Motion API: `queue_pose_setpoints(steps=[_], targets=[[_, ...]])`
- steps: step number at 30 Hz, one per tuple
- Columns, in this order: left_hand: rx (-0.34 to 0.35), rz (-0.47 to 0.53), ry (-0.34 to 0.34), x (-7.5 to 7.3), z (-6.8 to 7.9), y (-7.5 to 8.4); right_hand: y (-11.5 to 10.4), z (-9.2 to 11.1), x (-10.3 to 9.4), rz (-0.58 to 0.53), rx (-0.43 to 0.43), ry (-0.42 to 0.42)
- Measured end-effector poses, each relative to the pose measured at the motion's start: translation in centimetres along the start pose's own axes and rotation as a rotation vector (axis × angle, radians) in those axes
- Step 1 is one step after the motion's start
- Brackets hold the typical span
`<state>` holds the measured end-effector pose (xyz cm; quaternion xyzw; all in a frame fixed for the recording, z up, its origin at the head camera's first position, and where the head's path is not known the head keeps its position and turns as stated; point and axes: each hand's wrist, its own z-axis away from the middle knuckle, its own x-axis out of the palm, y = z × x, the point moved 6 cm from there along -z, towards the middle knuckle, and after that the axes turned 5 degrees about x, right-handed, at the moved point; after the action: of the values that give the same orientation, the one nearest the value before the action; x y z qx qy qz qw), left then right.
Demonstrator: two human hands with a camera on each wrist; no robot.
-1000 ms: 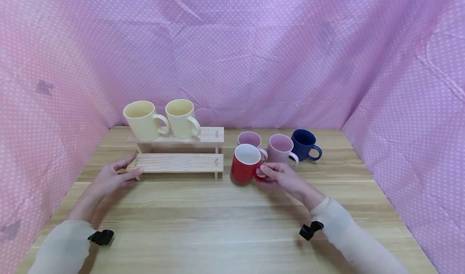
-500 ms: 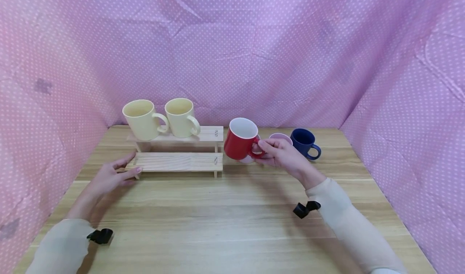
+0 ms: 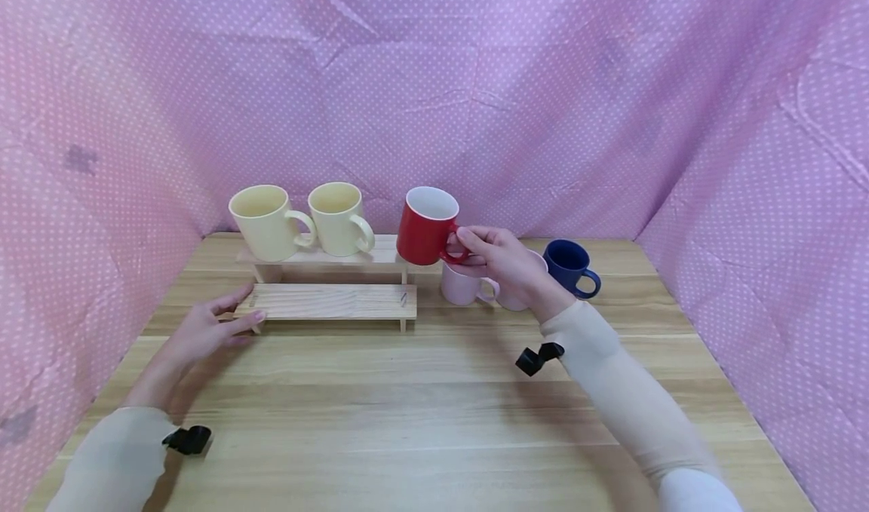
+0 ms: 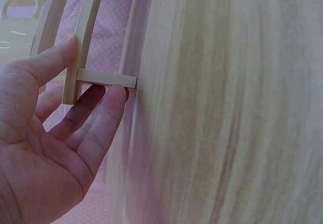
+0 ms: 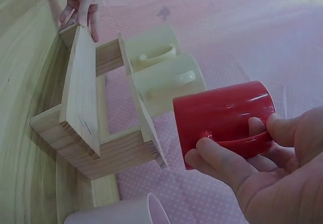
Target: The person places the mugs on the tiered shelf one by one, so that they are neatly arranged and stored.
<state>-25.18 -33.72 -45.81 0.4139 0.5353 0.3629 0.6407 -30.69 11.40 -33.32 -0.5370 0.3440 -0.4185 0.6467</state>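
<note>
My right hand [image 3: 505,263] grips the handle of a red mug [image 3: 426,229] with a white inside. In the head view the mug appears over the right end of the rack's upper board [image 3: 385,249]; the right wrist view shows the red mug [image 5: 224,118] apart from the boards. My left hand [image 3: 204,335] holds the left end of the two-step wooden rack [image 3: 333,302]. In the left wrist view its thumb [image 4: 55,57] lies on the lower board and its fingers touch the leg [image 4: 107,77]. Two pale yellow mugs [image 3: 265,225] stand upright on the upper board.
Two pink mugs [image 3: 462,289] stand on the wooden table [image 3: 407,406] right of the rack, one partly behind my right hand. A dark blue mug [image 3: 566,265] is beside them. Pink dotted cloth [image 3: 434,105] hangs behind and at both sides.
The red mug has risen from in front of the pink mugs and moved left and back, to the rack's upper right end. My left hand stays on the rack.
</note>
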Motion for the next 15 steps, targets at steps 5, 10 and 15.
queue_pose_setpoints(steps=[5,10,15], targets=[[0.003,0.008,-0.001,0.0,-0.1,0.0,-0.1,-1.2,0.8,-0.011,0.029,0.028],[0.01,0.015,-0.003,0.0,-0.1,0.1,0.1,-3.0,1.8,-0.117,0.07,0.065],[0.019,0.01,-0.005,0.0,0.0,0.2,0.5,-4.4,2.6,-0.144,0.06,0.064]])
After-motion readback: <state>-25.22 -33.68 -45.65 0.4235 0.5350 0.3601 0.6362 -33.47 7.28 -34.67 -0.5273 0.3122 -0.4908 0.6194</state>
